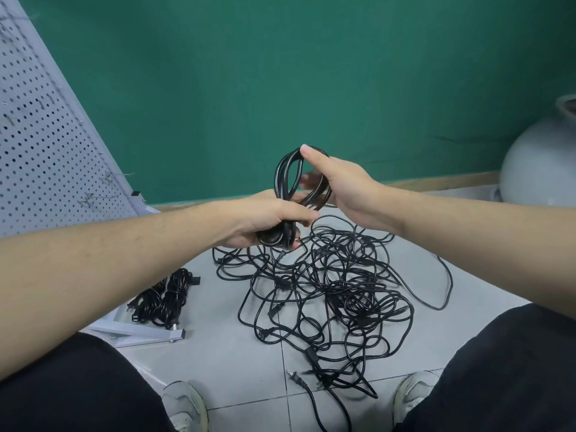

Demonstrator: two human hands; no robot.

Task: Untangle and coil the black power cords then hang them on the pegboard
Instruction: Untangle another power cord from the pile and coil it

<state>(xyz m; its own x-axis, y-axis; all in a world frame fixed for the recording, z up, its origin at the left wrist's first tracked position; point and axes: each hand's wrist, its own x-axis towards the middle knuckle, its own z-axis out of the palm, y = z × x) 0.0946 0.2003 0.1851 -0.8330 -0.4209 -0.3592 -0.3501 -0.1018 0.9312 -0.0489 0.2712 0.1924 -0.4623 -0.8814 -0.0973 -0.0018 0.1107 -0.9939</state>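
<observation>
Left hand (268, 221) clamped round bottom of coiled cord (293, 188); right hand (339, 188) pinching its top loop; tangled cords (330, 291) on floor below; pegboard (46, 135) leaning left

The black cords (327, 288) look like smooth, slightly glossy rubbery plastic. The pegboard (46, 135) seems painted metal, matt, though it is hard to tell. Floor tiles (237, 366) are smooth with a faint sheen.
</observation>
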